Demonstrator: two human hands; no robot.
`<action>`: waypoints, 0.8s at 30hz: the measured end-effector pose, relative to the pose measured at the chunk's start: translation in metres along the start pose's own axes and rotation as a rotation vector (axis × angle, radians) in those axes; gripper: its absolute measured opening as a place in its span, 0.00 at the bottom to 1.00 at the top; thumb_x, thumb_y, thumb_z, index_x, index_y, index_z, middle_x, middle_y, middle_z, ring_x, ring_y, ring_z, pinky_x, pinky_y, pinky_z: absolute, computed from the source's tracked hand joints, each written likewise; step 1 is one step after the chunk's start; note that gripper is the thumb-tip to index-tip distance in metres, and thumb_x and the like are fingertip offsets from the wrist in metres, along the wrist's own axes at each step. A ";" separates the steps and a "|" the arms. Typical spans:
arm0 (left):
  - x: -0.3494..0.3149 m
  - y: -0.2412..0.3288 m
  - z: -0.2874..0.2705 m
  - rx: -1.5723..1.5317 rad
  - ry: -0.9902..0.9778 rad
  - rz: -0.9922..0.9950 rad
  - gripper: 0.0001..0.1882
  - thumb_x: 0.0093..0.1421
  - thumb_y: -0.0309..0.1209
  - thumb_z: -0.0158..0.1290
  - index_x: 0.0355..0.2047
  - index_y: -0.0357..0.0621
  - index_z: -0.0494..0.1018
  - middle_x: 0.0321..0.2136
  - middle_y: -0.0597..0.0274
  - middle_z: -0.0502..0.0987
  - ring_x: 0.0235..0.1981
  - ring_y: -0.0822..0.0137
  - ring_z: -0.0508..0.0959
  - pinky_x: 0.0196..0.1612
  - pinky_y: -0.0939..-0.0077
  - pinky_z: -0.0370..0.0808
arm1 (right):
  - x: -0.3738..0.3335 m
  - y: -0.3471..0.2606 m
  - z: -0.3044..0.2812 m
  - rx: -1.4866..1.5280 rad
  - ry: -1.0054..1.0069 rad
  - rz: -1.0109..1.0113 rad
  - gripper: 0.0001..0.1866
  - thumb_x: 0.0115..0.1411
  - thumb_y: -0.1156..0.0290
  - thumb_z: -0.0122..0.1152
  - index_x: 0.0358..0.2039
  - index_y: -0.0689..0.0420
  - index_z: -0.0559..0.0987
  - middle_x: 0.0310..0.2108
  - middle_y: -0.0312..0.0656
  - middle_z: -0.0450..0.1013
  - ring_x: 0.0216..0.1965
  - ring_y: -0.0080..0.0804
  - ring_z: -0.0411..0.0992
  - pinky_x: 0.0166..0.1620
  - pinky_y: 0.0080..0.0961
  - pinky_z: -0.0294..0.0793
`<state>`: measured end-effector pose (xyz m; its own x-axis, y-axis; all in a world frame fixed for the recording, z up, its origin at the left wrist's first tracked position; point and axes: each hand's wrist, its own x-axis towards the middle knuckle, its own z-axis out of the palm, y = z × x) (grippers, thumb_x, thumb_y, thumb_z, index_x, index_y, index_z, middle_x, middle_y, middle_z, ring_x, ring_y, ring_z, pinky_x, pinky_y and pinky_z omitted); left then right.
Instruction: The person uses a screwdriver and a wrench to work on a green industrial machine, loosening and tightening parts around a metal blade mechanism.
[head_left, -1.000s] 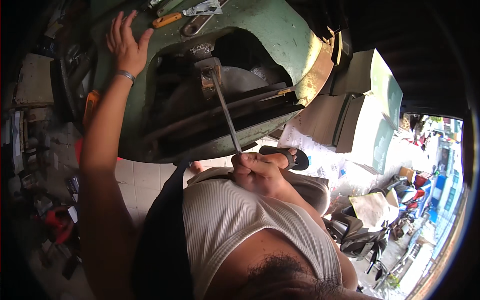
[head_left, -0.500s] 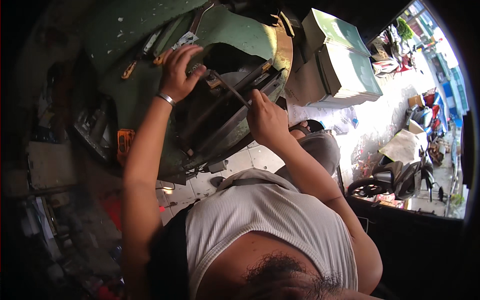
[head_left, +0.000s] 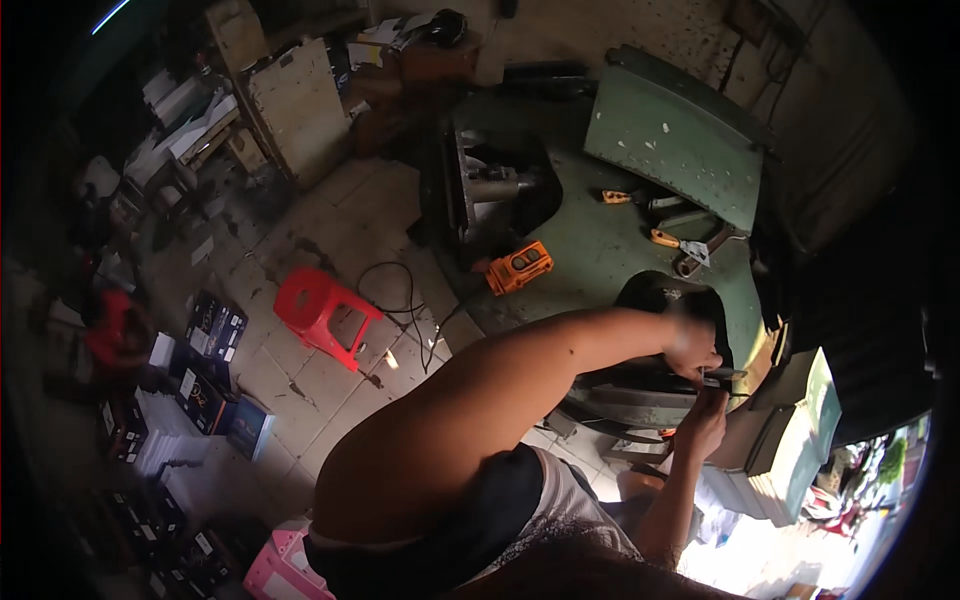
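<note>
Over the dark opening of a green-painted machine [head_left: 575, 245], my two hands meet at the end of a dark metal bar [head_left: 630, 375]. My left hand [head_left: 692, 345] reaches across from above, fingers curled down, slightly blurred. Just below it my right hand [head_left: 703, 422] pinches upward, the fingertips of both almost touching. Some thin metal piece shows between them, too small to name. Behind the hands, a yellow-handled tool [head_left: 667, 239] and a rusty wrench [head_left: 700, 258] lie on the machine top. A control box with an orange case [head_left: 519, 267] rests at the machine's left side.
Stacked paper blocks [head_left: 770, 455] stand right of my hands. A red plastic stool [head_left: 325, 312] is on the tiled floor at left, near a black cable [head_left: 412, 310]. Several dark boxes [head_left: 205, 395] and a pink plastic item [head_left: 285, 565] sit at lower left.
The view has swung left, showing more floor and machine. My left hand has left its raised, spread pose and come down beside my right hand. The rod in my right hand is no longer clearly visible.
</note>
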<state>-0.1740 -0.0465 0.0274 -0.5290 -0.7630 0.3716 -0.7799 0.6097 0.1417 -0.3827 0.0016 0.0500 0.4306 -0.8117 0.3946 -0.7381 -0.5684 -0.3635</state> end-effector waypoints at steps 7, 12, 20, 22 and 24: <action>0.015 0.000 -0.012 0.026 -0.205 -0.055 0.37 0.63 0.69 0.47 0.46 0.46 0.76 0.40 0.48 0.84 0.47 0.47 0.82 0.54 0.50 0.73 | 0.011 -0.005 -0.003 -0.242 -0.116 0.114 0.16 0.75 0.54 0.43 0.44 0.53 0.70 0.39 0.56 0.80 0.42 0.64 0.77 0.41 0.60 0.72; 0.016 0.006 -0.015 0.075 -0.136 -0.110 0.39 0.59 0.70 0.51 0.40 0.41 0.78 0.36 0.45 0.84 0.43 0.45 0.84 0.52 0.52 0.75 | 0.009 -0.013 -0.010 -0.310 -0.141 0.174 0.20 0.74 0.48 0.41 0.45 0.53 0.70 0.40 0.57 0.80 0.45 0.62 0.77 0.45 0.59 0.72; 0.006 0.040 -0.034 0.137 -0.099 -0.227 0.37 0.53 0.65 0.58 0.43 0.41 0.78 0.32 0.44 0.84 0.36 0.42 0.84 0.41 0.48 0.80 | -0.004 -0.004 -0.013 -0.107 -0.034 0.337 0.21 0.73 0.47 0.41 0.53 0.44 0.75 0.49 0.52 0.79 0.49 0.60 0.76 0.48 0.56 0.72; 0.018 0.049 -0.040 0.113 -0.089 -0.199 0.35 0.55 0.62 0.59 0.47 0.43 0.75 0.36 0.45 0.83 0.40 0.43 0.84 0.44 0.51 0.79 | -0.001 0.018 -0.015 -0.090 -0.040 0.386 0.20 0.72 0.49 0.41 0.52 0.44 0.75 0.49 0.50 0.79 0.50 0.59 0.76 0.48 0.55 0.73; 0.004 0.033 -0.029 0.104 -0.033 -0.170 0.34 0.56 0.62 0.59 0.47 0.45 0.72 0.38 0.42 0.82 0.43 0.42 0.83 0.46 0.49 0.78 | -0.001 -0.009 -0.021 -0.158 -0.063 0.256 0.14 0.70 0.56 0.52 0.50 0.49 0.72 0.46 0.47 0.81 0.49 0.55 0.78 0.47 0.52 0.75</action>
<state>-0.1920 -0.0234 0.0601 -0.3956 -0.8608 0.3203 -0.8886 0.4469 0.1035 -0.3869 0.0107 0.0703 0.2480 -0.9353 0.2525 -0.8964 -0.3203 -0.3063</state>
